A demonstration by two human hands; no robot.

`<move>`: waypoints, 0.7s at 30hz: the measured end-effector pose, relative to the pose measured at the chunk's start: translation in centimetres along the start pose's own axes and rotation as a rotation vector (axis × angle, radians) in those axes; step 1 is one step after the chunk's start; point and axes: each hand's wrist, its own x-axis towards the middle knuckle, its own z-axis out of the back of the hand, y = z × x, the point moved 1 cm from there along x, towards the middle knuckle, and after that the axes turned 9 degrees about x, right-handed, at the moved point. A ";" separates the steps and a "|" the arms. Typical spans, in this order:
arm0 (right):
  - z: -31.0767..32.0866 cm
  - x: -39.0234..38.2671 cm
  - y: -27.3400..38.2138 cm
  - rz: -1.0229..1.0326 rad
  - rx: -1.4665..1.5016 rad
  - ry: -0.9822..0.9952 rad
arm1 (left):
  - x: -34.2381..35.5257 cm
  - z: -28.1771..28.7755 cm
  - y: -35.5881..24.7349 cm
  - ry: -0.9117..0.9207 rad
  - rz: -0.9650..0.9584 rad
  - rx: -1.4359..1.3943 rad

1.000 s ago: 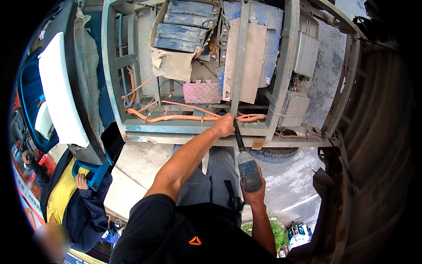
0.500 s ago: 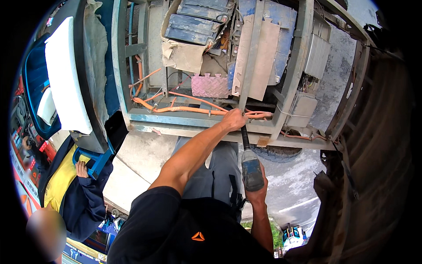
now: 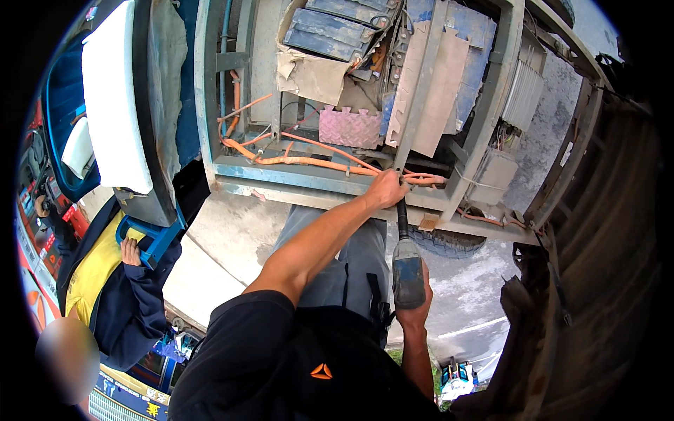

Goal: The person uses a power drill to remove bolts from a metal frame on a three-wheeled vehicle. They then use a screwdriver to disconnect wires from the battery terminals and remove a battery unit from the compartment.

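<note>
My right hand (image 3: 419,313) is wrapped round the grip of a grey-black cordless impact wrench (image 3: 408,275). From its nose a long black shaft (image 3: 402,219) runs away from me to a metal frame (image 3: 281,175). At the shaft's far end my left hand (image 3: 386,189) is closed, its fingers pinched against the frame's near rail beside an upright bar (image 3: 419,91). What those fingers hold is hidden. Orange cables (image 3: 309,163) run along the rail, passing just beyond my left hand.
Dusty blue battery packs (image 3: 326,31) and a pink foam mat piece (image 3: 349,127) sit inside the frame. A finned metal box (image 3: 524,95) lies to the right. At the left, a person's hand (image 3: 130,251) rests by a blue bracket under a white-and-black seat (image 3: 112,98). A tyre (image 3: 449,243) shows below the rail.
The whole view has shifted slightly, so the frame sits a little further right. Both hands and the impact wrench keep about the same place against the rail.
</note>
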 end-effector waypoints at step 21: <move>0.8 -0.1 0.7 0.024 -0.081 0.036 | -1.0 -0.4 -0.6 -0.106 0.121 -0.237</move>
